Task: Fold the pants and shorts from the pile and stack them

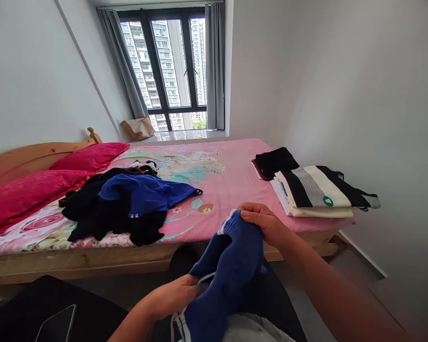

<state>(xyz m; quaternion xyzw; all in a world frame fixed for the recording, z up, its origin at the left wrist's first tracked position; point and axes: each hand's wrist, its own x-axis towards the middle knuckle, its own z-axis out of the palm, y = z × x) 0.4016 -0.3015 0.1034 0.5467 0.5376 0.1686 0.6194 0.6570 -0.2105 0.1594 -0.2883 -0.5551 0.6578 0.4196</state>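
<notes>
Bed [228, 190], two pillows [24, 192], one blue garment [235, 256]

Blue sports garment [231, 266] with white stripes and a white drawstring. It is bunched and drooping, held between left hand [174, 294] and right hand [264, 223], just before the bed's [231, 185] near edge.

Daylight from the tall window [171, 66] at the far end fills the room; towers outside read bright but not blown out. Pale walls [360, 95] bounce it evenly, w/ soft shadow only under the bed frame [92, 266] & in the dark lower-left corner. Wide lens tilts verticals and stretches the frame edges. Mid-frame is sharp; the blue garment [235, 256] close up looks slightly soft, possibly motion blur. Faint sheen on the phone [57, 325] screen.
</notes>
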